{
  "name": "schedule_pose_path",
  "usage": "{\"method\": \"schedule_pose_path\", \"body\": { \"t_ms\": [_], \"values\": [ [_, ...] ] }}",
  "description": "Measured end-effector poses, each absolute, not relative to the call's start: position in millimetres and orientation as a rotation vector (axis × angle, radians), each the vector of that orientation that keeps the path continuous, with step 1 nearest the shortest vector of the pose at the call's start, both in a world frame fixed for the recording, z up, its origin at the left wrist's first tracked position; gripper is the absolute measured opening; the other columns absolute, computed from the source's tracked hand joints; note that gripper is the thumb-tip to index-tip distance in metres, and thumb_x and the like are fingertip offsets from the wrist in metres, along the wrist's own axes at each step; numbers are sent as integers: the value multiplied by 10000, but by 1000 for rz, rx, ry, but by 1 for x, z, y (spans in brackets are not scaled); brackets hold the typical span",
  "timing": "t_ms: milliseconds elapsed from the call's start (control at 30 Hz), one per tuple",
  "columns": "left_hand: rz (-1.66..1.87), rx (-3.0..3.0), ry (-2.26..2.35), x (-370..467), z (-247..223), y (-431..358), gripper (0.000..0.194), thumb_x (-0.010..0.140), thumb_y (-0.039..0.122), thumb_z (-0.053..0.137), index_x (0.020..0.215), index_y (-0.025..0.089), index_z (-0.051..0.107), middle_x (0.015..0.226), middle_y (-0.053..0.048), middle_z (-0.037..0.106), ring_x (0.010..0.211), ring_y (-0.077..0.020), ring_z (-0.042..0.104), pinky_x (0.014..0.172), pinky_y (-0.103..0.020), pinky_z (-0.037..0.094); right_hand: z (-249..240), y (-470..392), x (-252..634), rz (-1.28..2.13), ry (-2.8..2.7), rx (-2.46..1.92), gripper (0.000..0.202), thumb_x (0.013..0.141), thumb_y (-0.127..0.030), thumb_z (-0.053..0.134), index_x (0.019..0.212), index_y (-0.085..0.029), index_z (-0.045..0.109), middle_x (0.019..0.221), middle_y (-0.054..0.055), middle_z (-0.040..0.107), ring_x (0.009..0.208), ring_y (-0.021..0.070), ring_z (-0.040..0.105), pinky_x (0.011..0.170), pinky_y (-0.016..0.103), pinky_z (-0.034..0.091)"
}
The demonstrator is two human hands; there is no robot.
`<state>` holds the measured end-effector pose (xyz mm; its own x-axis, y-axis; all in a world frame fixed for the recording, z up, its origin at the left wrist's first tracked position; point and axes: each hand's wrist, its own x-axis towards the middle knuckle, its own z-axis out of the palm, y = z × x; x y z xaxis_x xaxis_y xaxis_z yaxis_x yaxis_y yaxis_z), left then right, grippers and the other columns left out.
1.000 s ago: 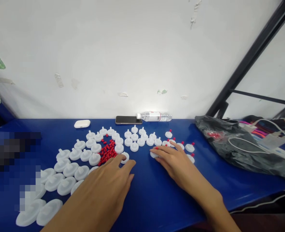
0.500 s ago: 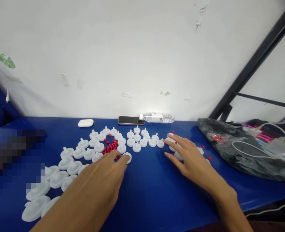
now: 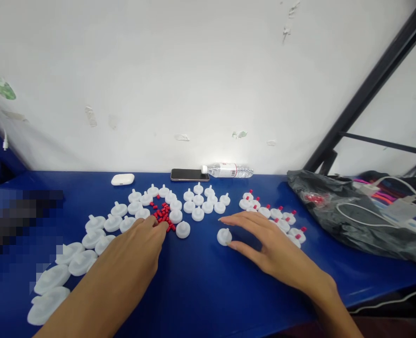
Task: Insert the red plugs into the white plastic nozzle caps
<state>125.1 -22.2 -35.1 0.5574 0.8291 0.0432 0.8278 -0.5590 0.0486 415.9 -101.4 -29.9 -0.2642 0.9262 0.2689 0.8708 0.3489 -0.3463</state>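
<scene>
By the right hand [image 3: 267, 237], its grip spread, one uncapped white disc [image 3: 223, 237] now stands singled out, while the left hand [image 3: 137, 249], hold unclear, has shifted onto red caps [image 3: 164, 217].

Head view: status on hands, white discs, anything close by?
Left hand at red caps, grip unclear. Right hand open, thumb at lone white disc. Red-tipped discs close by; black bag farther right.
</scene>
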Motion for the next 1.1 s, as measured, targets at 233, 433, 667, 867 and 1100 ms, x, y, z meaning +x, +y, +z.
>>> {"method": "schedule_pose_path", "body": {
  "t_ms": [233,433,667,867,1100],
  "values": [
    [172,2730,1419,127,-36,-10,354,960,122,409,1043,218,739,973,-101,746,936,-272,693,806,-377,516,-38,-96,415,126,-2290,-1532,283,1000,-359,663,1276,-300,680,1275,25,724,1198,251,654,1160,501,421],
    [34,2728,1438,135,-29,-13,357,978,98,373,1026,218,706,988,-85,753,913,-267,717,738,-350,484,-32,-99,409,224,-2290,-1528,229,986,-331,688,1214,-307,685,1225,-18,734,1149,216,655,1066,400,475],
    [11,2768,1423,134,-33,-11,313,944,99,405,939,219,693,965,-78,734,875,-290,704,686,-361,462,-31,-102,383,298,-2290,-1446,185,1006,-273,661,1191,-281,660,1240,-34,723,1155,191,642,1067,360,435],
    [92,2827,1410,131,-42,-16,354,923,43,362,932,219,669,937,-80,694,876,-279,675,719,-379,449,-32,-105,360,350,-2324,-1373,205,1017,-261,643,1222,-264,645,1218,-22,727,1134,187,645,1051,355,437],
    [215,2895,1427,128,-45,-27,329,897,22,379,973,221,630,977,-86,669,912,-261,625,778,-376,444,-34,-106,353,346,-2352,-1354,198,1027,-286,625,1223,-263,647,1243,-15,720,1150,190,643,1058,365,441]
  ]
}}
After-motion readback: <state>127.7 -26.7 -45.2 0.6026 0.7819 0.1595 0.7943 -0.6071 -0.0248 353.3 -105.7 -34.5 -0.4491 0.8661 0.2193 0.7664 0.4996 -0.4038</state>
